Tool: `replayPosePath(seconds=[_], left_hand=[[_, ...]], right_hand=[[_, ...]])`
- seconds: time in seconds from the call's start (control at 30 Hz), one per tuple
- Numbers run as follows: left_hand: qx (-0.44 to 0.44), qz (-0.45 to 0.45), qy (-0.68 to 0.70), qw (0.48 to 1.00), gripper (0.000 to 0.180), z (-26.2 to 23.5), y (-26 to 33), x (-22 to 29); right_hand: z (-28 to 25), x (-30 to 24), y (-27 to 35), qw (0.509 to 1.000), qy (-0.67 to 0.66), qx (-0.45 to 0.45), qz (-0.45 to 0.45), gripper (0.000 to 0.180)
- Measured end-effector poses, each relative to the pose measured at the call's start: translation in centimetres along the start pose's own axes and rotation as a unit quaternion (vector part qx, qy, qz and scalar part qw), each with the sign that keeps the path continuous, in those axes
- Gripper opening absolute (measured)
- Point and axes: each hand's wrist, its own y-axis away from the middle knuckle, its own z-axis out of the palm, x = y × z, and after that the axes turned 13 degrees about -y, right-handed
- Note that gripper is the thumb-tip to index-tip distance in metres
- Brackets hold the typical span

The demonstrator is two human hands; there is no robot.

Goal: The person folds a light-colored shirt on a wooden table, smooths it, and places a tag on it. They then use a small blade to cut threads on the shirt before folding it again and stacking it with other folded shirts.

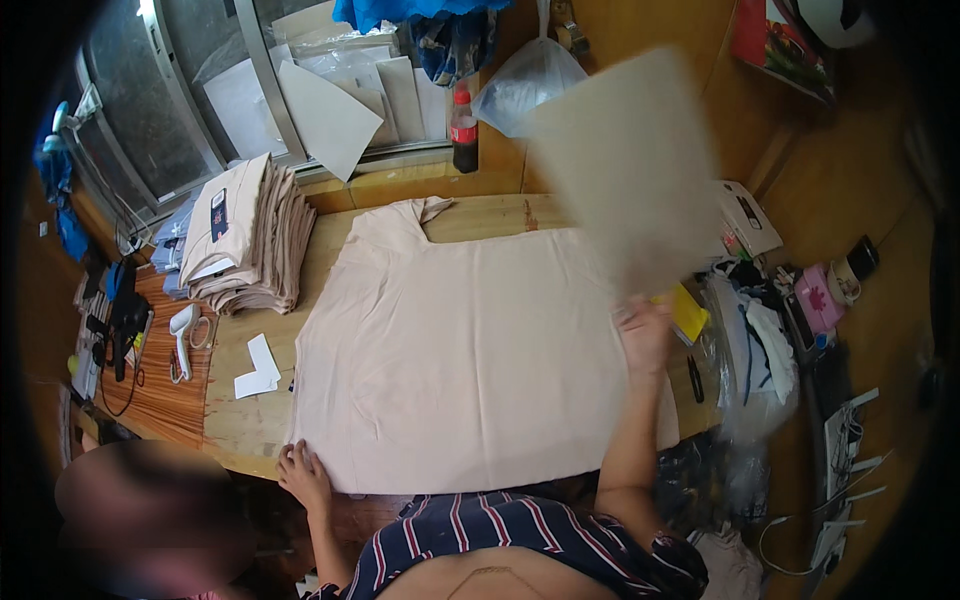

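A pale pink shirt lies spread on the wooden table, one sleeve out at the far left and its hem along the near edge. At the shirt's near left corner, my left hand touches the cloth with fingers outstretched. My right hand is closed on the lower end of a beige cardboard sheet, raised upright above the shirt's right side. The sheet is blurred by motion and covers the far right part of the shirt.
Folded pink shirts are stacked at the far left. Near them lie white cards and a white handheld scanner. A dark drink bottle stands behind the table. Black snips lie at right. Another person is at lower left.
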Motion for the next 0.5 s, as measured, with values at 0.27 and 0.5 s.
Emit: replayPosePath(seconds=[0.27,0.5], left_hand=[[-0.282,-0.237,0.741,0.562,0.038,0.7,-4.1,-1.7],[-0.154,0.049,0.301,0.94,0.042,-0.4,-5.2,2.9]], right_hand=[[3.4,14.8,14.1,0.869,0.169,-0.091,0.455,0.04],[1.0,16.5,16.4,0.814,0.317,-0.129,0.47,0.045]])
